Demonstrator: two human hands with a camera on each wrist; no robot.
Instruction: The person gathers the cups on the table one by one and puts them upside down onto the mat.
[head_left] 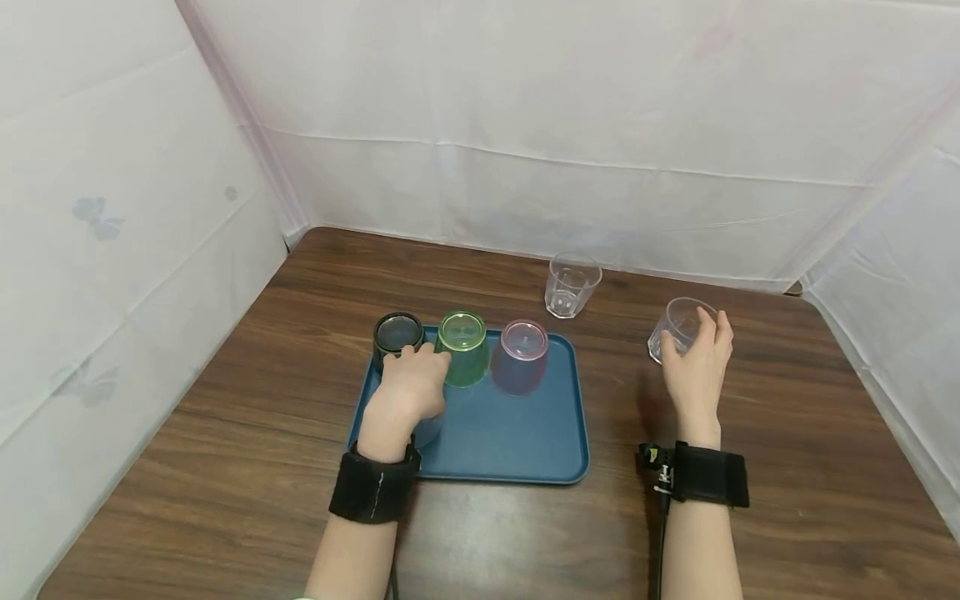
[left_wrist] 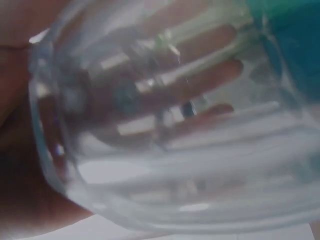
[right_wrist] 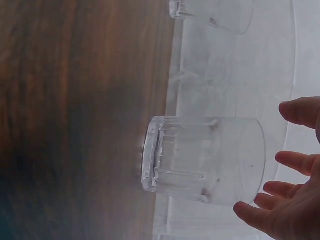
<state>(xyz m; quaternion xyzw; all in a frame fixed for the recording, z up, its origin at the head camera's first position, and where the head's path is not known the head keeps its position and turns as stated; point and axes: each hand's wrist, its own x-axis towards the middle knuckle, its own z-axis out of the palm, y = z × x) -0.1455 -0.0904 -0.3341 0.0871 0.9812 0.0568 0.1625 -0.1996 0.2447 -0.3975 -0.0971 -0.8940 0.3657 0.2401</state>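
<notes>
White sheeting walls us in on three sides, and below it a dark wood-grain counter point(head_left: 225, 467) carries a blue tray point(head_left: 525, 442); we've got three tumblers upside down along the tray's far edge, a black one point(head_left: 397, 333), a green one point(head_left: 463, 346) and a pink one point(head_left: 520, 354); our left hand point(head_left: 411, 387) is over the tray just in front of the black and green ones, fingers curled round a clear ribbed tumbler point(left_wrist: 170, 150) that fills the left wrist view; our right hand point(head_left: 697, 362) sits off the tray to the right, fingers straight and loose beside another clear tumbler point(head_left: 677, 327), and the right wrist view shows fingertips point(right_wrist: 250, 212) near its rim but not wrapped round it; a third clear tumbler point(head_left: 572, 285) stands alone nearer the back sheet; we judge these tumblers light, rigid and smooth, likely slippery at the rim, so the ribbed lower wall gives the surest hold, thumb against fingers across the body rather than pinching the lip.
</notes>
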